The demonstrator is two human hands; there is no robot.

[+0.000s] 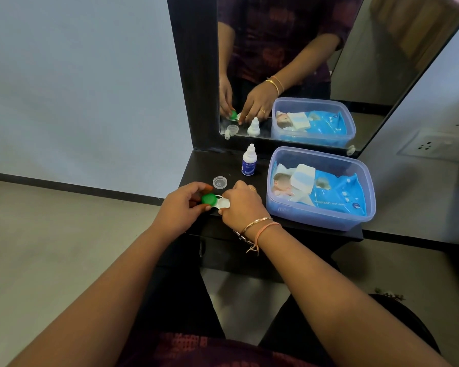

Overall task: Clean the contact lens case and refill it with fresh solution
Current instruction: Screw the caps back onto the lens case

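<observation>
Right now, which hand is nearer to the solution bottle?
Right. The right hand lies just below the solution bottle, a little toward the viewer; the left hand sits farther left, fingers on the green cap.

Lens case (220,202) at shelf (329,231) front, loose cap (220,182) behind, bottle (248,160) further back, tub (321,207) right.

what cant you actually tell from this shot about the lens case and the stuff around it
Head view only:
- Right well of the lens case: the right hand covers it, so whether it is open or holds liquid is hidden.
- Green cap: the left hand wraps it; how far it is screwed on is unclear.
- Solution bottle: label print too small; fill level not visible.
- Clear cap: markings inside too small to read.
</observation>
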